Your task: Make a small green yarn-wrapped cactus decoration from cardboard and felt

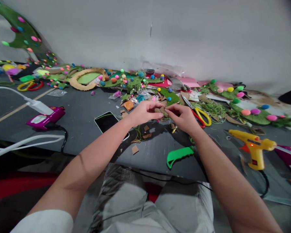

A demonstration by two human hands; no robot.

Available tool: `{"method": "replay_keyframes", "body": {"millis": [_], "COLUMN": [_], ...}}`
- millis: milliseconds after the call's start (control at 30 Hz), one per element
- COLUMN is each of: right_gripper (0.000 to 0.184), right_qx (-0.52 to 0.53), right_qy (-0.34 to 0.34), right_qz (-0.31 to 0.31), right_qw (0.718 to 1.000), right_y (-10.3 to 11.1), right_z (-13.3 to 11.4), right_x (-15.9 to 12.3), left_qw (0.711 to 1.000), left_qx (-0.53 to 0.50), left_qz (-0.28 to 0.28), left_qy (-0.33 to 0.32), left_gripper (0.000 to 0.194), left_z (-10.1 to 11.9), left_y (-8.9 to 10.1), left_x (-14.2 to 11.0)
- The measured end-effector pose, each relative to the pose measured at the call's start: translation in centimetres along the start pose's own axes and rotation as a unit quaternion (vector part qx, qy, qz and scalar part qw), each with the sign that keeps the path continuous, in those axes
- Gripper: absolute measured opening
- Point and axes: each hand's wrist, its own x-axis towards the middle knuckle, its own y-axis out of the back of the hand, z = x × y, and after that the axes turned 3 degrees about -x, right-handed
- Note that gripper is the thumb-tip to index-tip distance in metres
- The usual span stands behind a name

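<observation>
Over the middle of the table, my left hand (146,113) is closed on a small piece of brown cardboard (163,111). My right hand (180,116) meets it from the other side, fingertips pinched at the cardboard's right edge. Fingers cover part of the piece, so its full shape is hidden. Cardboard scraps (135,149) and thin green string lie below the hands. Scissors with red and yellow handles (203,117) rest just right of my right hand. Nearer to me is a green cutter handle (179,155).
A yellow glue gun (253,145) with a lit red light stands at the right. A phone (106,121) lies partly under my left forearm. Purple power strips (47,118) with cables sit at both sides. Green felt pieces with pompoms (252,115) and a tan ring shape (74,81) line the back.
</observation>
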Motion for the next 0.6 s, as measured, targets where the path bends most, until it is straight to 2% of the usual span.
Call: {"method": "replay_keyframes", "body": {"millis": [167, 367, 467, 600], "right_gripper": [0.019, 0.021, 0.021, 0.021], "right_qx": [0.038, -0.026, -0.078, -0.149], "right_qy": [0.01, 0.037, 0.074, 0.099], "right_qz": [-0.012, -0.034, -0.045, -0.048], "right_qw": [0.999, 0.998, 0.993, 0.983], "right_y": [-1.5, -2.0, -1.6, -1.0], "right_z": [0.3, -0.2, -0.7, -1.2], "right_x": [-0.1, -0.5, -0.7, -0.9], "left_qw": [0.995, 0.985, 0.984, 0.979], "left_qx": [-0.054, -0.035, 0.03, 0.137], "left_qz": [0.086, 0.168, 0.178, 0.152], "left_qy": [-0.002, 0.007, 0.009, 0.005], "left_gripper": [0.041, 0.042, 0.04, 0.031], "left_z": [-0.6, -0.6, -0.2, 0.4], "left_y": [-0.1, 0.1, 0.1, -0.3], "left_x": [0.4, 0.6, 0.4, 0.2]}}
